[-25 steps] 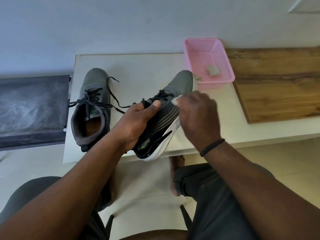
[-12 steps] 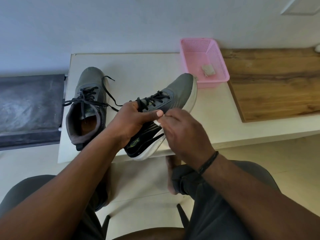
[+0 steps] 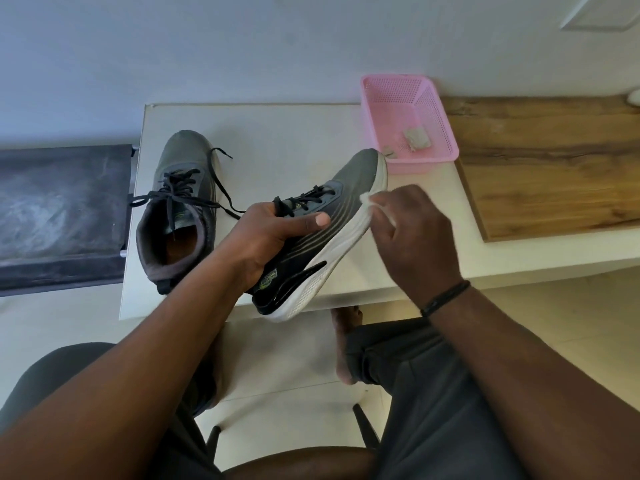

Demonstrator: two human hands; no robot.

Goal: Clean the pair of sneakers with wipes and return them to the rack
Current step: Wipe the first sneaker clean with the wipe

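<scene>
My left hand point(image 3: 270, 237) grips a grey and black sneaker point(image 3: 349, 188) around its laced middle and holds it tilted on its side over the white table point(image 3: 277, 129), white sole facing right. My right hand point(image 3: 412, 233) pinches a white wipe point(image 3: 367, 199) against the sole's edge near the forefoot. The other grey sneaker point(image 3: 176, 202) stands upright on the table's left part, laces loose.
A pink mesh basket point(image 3: 408, 161) with used wipes point(image 3: 415, 136) inside sits at the table's back right. A wooden board point(image 3: 547, 161) lies to its right. A dark bench point(image 3: 59, 213) adjoins the table's left side. My knees are below the table's front edge.
My right hand slid back along the sole toward the heel, then forward again to the forefoot with the wipe. My left hand kept its hold on the sneaker.
</scene>
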